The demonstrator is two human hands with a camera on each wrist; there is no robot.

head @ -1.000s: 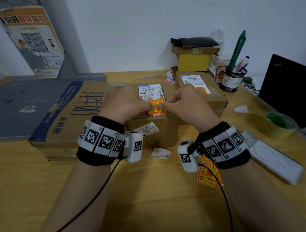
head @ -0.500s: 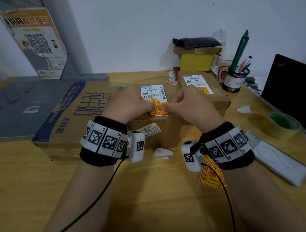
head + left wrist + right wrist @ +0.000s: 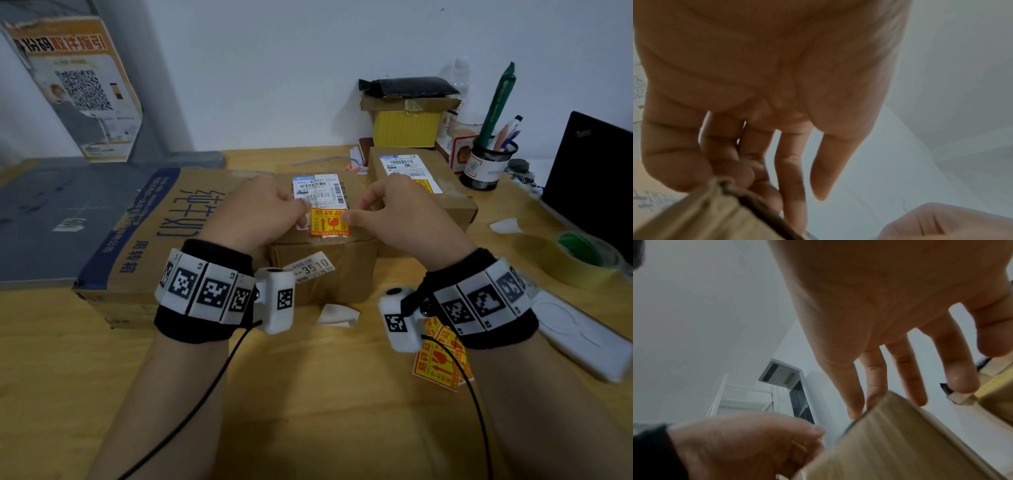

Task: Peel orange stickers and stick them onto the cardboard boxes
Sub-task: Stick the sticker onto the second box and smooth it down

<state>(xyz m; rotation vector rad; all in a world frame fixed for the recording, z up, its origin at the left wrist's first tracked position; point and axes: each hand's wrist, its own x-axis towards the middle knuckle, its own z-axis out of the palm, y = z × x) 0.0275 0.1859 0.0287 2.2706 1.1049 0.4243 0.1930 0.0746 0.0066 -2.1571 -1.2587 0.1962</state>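
An orange sticker (image 3: 329, 222) lies flat on top of the middle cardboard box (image 3: 325, 274), just below its white shipping label. My left hand (image 3: 301, 214) touches the sticker's left edge with its thumb. My right hand (image 3: 356, 209) presses the right edge with its thumb, and its other fingers hang loosely above the box. The wrist views show each hand (image 3: 764, 162) (image 3: 900, 386) with mostly straight fingers over a box edge (image 3: 705, 211) (image 3: 900, 443), holding nothing. A pile of orange stickers (image 3: 442, 363) lies on the table under my right wrist.
A large flat carton (image 3: 164, 233) sits at the left and a second labelled box (image 3: 455, 202) at the right. White backing paper (image 3: 337, 313), a tape roll (image 3: 582, 263), a white power bank (image 3: 582, 339), a pen holder (image 3: 488, 168) and a black laptop (image 3: 589, 171) lie around.
Both hands have slid apart from the sticker's middle to its side edges. The sticker, earlier held between the fingertips, now lies flat and fully visible on the box.
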